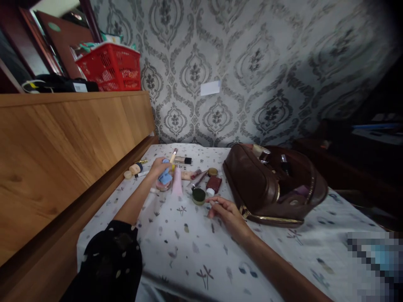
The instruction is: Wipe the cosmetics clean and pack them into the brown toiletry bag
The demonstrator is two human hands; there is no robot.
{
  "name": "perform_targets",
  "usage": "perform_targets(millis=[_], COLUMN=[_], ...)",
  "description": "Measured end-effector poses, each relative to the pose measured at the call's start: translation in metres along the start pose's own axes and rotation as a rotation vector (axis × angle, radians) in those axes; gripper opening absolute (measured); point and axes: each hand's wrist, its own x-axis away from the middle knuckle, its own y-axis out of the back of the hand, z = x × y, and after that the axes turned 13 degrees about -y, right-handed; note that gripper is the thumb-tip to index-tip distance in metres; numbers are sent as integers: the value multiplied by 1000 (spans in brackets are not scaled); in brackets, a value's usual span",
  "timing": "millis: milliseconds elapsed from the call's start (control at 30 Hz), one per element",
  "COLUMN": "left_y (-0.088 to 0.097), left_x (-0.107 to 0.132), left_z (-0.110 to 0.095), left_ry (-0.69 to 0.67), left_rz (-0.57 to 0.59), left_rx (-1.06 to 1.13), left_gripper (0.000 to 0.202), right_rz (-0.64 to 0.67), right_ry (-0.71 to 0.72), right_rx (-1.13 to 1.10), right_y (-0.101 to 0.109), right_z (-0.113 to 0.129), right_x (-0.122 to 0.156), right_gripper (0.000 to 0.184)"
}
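Observation:
My left hand [159,167] is closed around a crumpled light blue cloth [165,178], above a round pinkish compact [163,186]. Right beside it stands a pink tube [177,183]. My right hand [227,213] hovers low over the bed cover, palm down, thumb and fingers loosely apart with nothing visible in them. Its fingertips are close to a dark green round jar [198,196]; whether they touch cannot be made out. Behind the jar lie a dark red bottle with a white cap [214,183], a small gold-rimmed round pot [213,172] and several slim cosmetics.
To the right sits an unzipped brown leather bag [252,180] with cosmetics inside. A foundation bottle [136,168] lies at the left by the wooden board [78,130]. A red basket [116,69] stands on the ledge. Patterned wallpaper [245,63] closes the back.

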Motion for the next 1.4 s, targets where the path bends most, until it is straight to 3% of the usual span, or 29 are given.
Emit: perform_targets(millis=[133,367,533,633,733,833,900,1000,1100,1267,1400], left_y=[-10,-37,-69,-76,-69,-56,-50,-47,-49,-53,-55], left_x=[33,82,138,156,155,147,143,142,143,142,139], left_z=[-9,-42,-74,-82,-81,-80,-79,-74,-67,-59,-60], left_ry=[-42,-149,-323,-460,-449,-400,-412,-417,-356,-218,-143], left_rz=[43,180,318,342,310,111,61,203,310,325,271], left_rx=[-46,82,165,105,127,151,178,208,179,158,180], left_gripper=[8,18,17,14,20,30,36,36,41,52,54], right_rz=[-9,2,41,37,50,144,260,412,429,307,311], right_ry=[6,38,84,65,45,-11,-70,-140,-165,-169,-153], right_rx=[-3,14,-92,-160,-156,-131,-102,-55,-61,-94,-86], right_y=[0,0,-3,-2,-1,-3,-5,-7,-8,-8,-8], right_z=[-1,-5,-9,-11,-10,-7,-4,-2,-3,-7,-8], right_x=[1,0,-3,-6,-3,5,11,16,15,9,8], right_gripper=[57,55,58,54,56,56,55,56,61,68,69])
